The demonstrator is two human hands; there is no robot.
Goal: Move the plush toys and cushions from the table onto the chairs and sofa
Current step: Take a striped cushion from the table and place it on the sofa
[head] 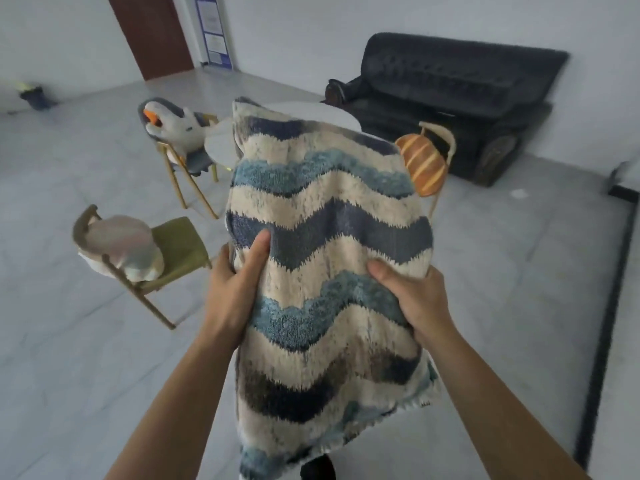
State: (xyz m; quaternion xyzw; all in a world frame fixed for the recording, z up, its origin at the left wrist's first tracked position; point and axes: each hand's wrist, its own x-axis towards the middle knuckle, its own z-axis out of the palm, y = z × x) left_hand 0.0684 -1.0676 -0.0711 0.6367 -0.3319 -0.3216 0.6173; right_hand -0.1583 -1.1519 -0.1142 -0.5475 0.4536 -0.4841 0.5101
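A large shaggy cushion [325, 258] with blue, navy and cream zigzag stripes hangs upright in front of me, held off the floor. My left hand [239, 289] grips its left edge with the thumb on the front. My right hand [412, 296] grips its right edge the same way. Behind it, the round white table [311, 112] is mostly hidden. A grey goose plush [173, 124] sits on the far left chair. A pale round plush [121, 249] lies on the green-seated chair [180, 247]. A bread-shaped cushion [422, 162] rests on the right chair. The black sofa [450, 102] stands at the back right.
Grey tiled floor surrounds the table and chairs. A brown door [152, 32] is at the back left, with a small dark bin [34, 95] by the left wall. A dark floor strip [609, 313] runs along the right side.
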